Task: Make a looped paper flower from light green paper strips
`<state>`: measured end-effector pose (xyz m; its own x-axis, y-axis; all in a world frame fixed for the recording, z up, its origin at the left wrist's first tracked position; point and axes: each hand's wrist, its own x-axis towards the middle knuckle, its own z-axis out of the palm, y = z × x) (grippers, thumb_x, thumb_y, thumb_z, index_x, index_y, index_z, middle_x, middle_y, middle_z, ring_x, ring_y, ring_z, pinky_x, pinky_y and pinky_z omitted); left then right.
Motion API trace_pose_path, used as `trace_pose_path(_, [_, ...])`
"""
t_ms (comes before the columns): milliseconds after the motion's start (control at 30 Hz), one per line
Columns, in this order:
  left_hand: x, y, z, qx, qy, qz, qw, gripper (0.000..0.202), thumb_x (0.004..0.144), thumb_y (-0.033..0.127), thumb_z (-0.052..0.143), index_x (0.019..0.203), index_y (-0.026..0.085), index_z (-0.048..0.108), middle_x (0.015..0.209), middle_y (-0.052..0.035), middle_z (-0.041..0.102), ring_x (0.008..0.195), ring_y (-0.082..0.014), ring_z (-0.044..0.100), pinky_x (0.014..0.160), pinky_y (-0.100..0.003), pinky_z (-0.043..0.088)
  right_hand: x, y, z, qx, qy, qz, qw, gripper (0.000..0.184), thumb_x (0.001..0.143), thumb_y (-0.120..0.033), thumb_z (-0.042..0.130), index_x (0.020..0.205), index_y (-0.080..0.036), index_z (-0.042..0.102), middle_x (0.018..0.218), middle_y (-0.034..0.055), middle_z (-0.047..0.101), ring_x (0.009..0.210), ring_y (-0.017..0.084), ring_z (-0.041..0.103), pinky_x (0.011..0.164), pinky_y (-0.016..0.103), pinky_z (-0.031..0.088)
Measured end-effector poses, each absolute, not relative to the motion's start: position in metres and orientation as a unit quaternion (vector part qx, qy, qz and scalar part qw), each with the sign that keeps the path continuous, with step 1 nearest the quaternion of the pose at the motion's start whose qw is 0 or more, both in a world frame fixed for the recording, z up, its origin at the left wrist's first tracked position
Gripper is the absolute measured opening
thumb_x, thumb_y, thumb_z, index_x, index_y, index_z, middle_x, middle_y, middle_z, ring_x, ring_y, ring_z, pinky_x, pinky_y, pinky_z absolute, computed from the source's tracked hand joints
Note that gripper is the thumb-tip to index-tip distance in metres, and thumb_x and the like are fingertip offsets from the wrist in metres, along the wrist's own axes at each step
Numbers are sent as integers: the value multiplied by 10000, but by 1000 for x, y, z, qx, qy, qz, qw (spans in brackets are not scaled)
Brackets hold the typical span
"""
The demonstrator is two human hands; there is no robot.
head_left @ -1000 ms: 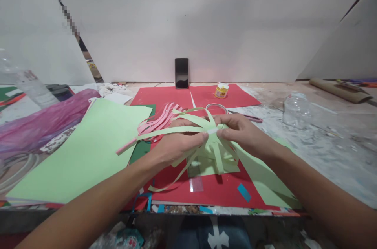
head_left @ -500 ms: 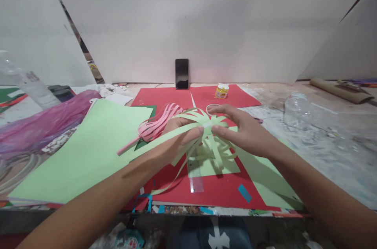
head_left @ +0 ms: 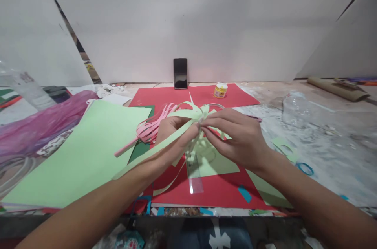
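Pale green paper strips [head_left: 185, 114], joined in a bunch, are held above the work surface, with loose ends curling out on several sides. My left hand [head_left: 178, 139] pinches the bunch from the left, and one long strip runs back along that wrist. From the right, my right hand [head_left: 235, 133] presses its fingertips together at the joined middle. A clear ruler [head_left: 194, 182] and a light green sheet [head_left: 218, 160] lie below on red paper [head_left: 218, 194]. Left of my hands rests a pink paper-strip tassel [head_left: 149, 127] with a rolled pink stem.
Light green sheets [head_left: 79, 154] cover the left side, beside a pink plastic bag [head_left: 44, 123]. A phone [head_left: 180, 73] leans on the back wall. A small yellow jar [head_left: 220, 90] stands on the red paper. At right lie a clear plastic bottle [head_left: 296, 109] and a blue ring [head_left: 304, 169].
My right fingers have closed in on the middle of the strips. The bunch has tilted and gathered tighter between my hands.
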<state>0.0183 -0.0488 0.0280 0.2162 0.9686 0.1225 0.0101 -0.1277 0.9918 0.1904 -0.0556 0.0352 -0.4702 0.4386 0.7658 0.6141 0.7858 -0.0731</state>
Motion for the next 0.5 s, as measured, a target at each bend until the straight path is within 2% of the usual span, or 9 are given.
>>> trace_pose_path(233, [19,-51,32,613,423,477,466,165,739,297,683,750,139,729,729,-51,702,719,-195,623,651,-268,473,190,-59,35,-342,-827,-88,437,151,861,-144,580,931,-245,668,867,25,740,803,175,685,712,296,519])
trace_pose_path(367, [19,-52,30,625,404,471,473,157,780,286,648,761,155,732,772,-42,711,718,-178,615,630,-253,458,190,-62,36,-350,-826,-88,432,142,860,-148,576,913,-246,665,851,17,740,791,174,687,692,290,509])
trace_pose_path(500, [20,-53,29,625,407,470,471,110,766,234,645,773,163,729,734,-30,691,731,-191,612,632,-263,453,190,-62,37,-357,-831,-80,418,133,866,-152,564,882,-241,661,807,11,733,736,164,673,672,285,501])
